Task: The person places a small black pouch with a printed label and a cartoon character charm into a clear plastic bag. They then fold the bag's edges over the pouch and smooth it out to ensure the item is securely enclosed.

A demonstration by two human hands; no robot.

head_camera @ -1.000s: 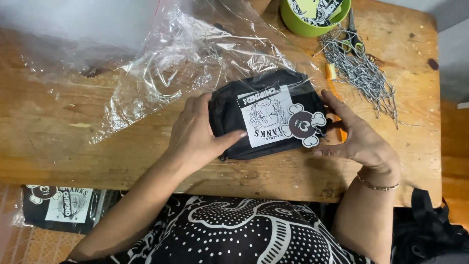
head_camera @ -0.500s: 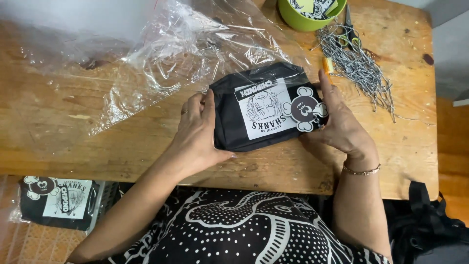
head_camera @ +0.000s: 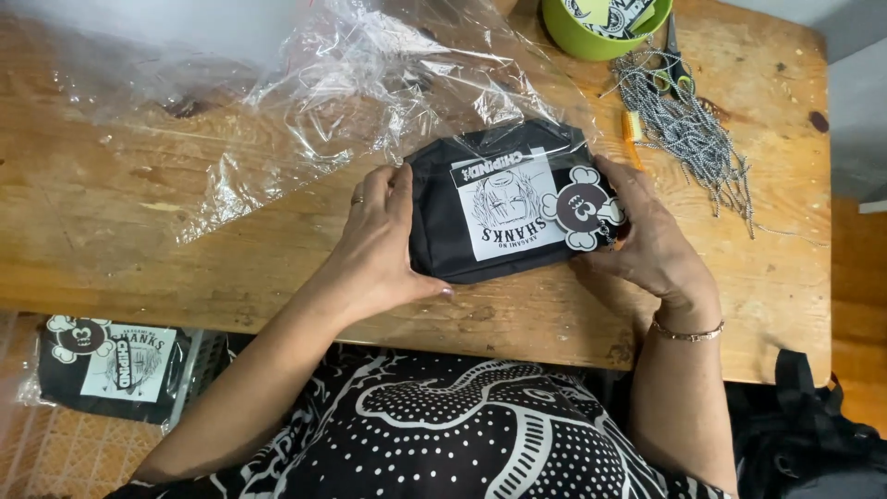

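I see the left hand [head_camera: 379, 236] and the right hand [head_camera: 647, 245] clamped on opposite ends of a black pouch [head_camera: 504, 208], which rests on the wooden desk [head_camera: 139, 231]. The fingers [head_camera: 399, 199] of the left hand lie flat against its end; the right fingers wrap the other end beside a round hang tag [head_camera: 582, 208]. Clear plastic wrap [head_camera: 370, 83] lies just beyond the fingers. Beyond the right fingers lie grey cords [head_camera: 688, 129] and a green bowl [head_camera: 591, 37].
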